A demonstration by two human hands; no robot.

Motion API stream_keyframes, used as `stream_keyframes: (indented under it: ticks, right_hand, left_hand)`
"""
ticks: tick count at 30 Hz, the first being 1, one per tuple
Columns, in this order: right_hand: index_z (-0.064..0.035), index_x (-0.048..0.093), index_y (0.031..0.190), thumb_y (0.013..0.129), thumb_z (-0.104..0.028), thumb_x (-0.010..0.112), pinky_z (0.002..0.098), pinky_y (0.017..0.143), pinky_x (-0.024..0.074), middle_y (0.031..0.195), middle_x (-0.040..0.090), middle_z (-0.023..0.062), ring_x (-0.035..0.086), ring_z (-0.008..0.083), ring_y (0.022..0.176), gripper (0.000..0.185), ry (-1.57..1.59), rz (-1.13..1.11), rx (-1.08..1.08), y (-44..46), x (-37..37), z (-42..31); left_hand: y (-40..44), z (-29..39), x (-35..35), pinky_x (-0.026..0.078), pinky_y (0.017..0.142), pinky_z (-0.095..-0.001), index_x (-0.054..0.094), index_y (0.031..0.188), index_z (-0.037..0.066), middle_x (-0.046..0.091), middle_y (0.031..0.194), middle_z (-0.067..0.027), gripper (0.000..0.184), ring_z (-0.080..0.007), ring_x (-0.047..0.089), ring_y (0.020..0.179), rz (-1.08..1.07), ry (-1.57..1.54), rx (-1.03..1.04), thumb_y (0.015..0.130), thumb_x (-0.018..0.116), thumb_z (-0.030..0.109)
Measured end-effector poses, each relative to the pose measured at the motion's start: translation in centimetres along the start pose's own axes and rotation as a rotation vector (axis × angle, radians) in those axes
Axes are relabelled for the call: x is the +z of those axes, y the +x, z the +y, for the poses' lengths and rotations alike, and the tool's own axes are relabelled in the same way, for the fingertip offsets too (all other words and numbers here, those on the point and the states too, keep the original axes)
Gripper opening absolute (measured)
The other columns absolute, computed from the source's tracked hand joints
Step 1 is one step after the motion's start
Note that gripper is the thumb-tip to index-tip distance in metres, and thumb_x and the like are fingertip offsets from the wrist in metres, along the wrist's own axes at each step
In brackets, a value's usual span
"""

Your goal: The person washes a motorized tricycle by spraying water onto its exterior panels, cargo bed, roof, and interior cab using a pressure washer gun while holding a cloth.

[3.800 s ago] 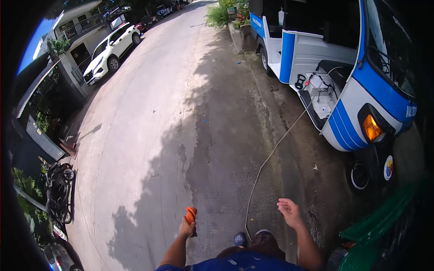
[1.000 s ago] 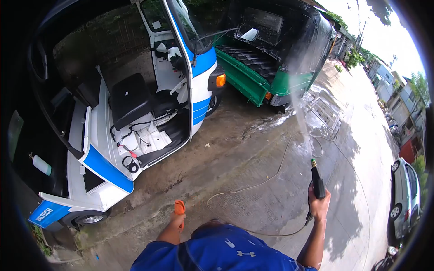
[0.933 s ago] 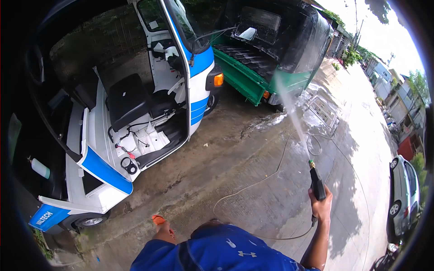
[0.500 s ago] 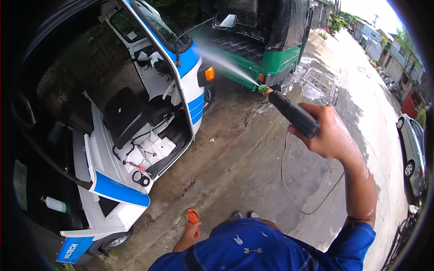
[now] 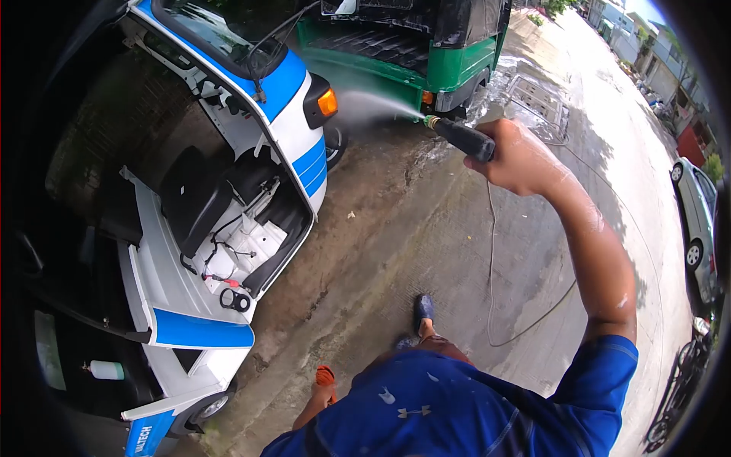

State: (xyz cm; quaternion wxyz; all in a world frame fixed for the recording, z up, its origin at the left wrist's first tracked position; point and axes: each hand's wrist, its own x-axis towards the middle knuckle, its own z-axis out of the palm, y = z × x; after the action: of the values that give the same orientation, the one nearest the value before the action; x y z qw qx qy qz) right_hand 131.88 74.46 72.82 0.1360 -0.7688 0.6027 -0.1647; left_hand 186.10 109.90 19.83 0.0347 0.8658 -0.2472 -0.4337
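My right hand (image 5: 521,156), raised in front of me, is closed around the black grip of a pressure washer gun (image 5: 466,139). From its brass and green nozzle, a white fan of water shoots left toward the front of a blue and white three-wheeler (image 5: 282,84), near its orange turn signal (image 5: 327,102). Low beside my body, my left hand (image 5: 321,394) is closed on a bunched orange cloth (image 5: 325,375); most of its fingers are hidden. The three-wheeler's open side shows a black seat (image 5: 199,202) and loose wiring over a white floor.
A green three-wheeler (image 5: 461,68) stands just ahead, its rear wet. A thin hose (image 5: 491,266) loops over the wet concrete at my right. Beyond are a drain grate (image 5: 537,97) and a parked silver car (image 5: 694,221). A bicycle (image 5: 670,396) is at the lower right edge.
My right hand and the gun have moved up in view, with the spray now lower on the three-wheeler's front. One foot has stepped forward. My left hand still holds the cloth.
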Motion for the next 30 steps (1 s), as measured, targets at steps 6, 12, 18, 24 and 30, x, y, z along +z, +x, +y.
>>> stream_keyframes:
  ticks: [6,12,18,24,30]
  right_hand:
    - [0.0038,0.075,0.106,0.085,-0.027,0.079,0.0469,0.081,0.0563,0.084,0.072,0.0282,0.073,0.0434,0.087,0.038,0.269,-0.083,0.082,3.2,5.2,8.8]
    - [0.0046,0.072,0.087,0.082,-0.03,0.082,0.0445,0.066,0.0557,0.071,0.07,0.0202,0.072,0.0334,0.068,0.037,0.29,-0.445,0.25,2.1,19.5,20.3]
    - [0.001,0.064,0.063,0.084,-0.026,0.078,0.0393,0.043,0.0475,0.054,0.06,0.0098,0.059,0.0212,0.044,0.037,0.598,-0.912,0.782,-10.1,39.9,30.3]
    - [0.0,0.064,0.078,0.086,-0.035,0.085,0.0359,0.043,0.0459,0.06,0.06,0.0058,0.058,0.0166,0.047,0.042,0.846,-0.787,0.917,-15.4,41.9,28.2]
    - [-0.0074,0.053,0.137,0.09,-0.043,0.083,0.0463,0.079,0.0581,0.095,0.074,0.0204,0.075,0.0343,0.087,0.067,0.606,-0.153,0.62,-14.4,36.2,26.2]
  left_hand:
    - [-1.3,3.2,1.6,0.058,0.08,-0.0438,0.062,0.126,0.001,0.072,0.112,-0.016,0.05,-0.0289,0.072,0.092,0.042,0.087,-0.12,0.091,0.078,0.031]
    - [0.2,12.0,2.0,0.058,0.079,-0.0461,0.06,0.13,0.001,0.071,0.113,-0.0169,0.046,-0.0303,0.071,0.091,0.121,-0.152,0.173,0.099,0.068,0.034]
    - [2.8,23.2,1.7,0.058,0.077,-0.0485,0.057,0.134,0.0,0.069,0.115,-0.0179,0.045,-0.0316,0.07,0.09,0.017,-0.36,0.46,0.108,0.059,0.036]
    - [5.0,30.9,1.6,0.052,0.096,-0.0515,0.056,0.135,-0.002,0.065,0.123,-0.0283,0.044,-0.0457,0.065,0.106,0.471,0.374,0.834,0.104,0.061,0.03]
    - [5.7,33.6,1.9,0.046,0.107,-0.0528,0.054,0.139,-0.005,0.054,0.144,-0.0315,0.052,-0.0472,0.055,0.131,0.127,0.324,0.573,0.1,0.066,0.027]
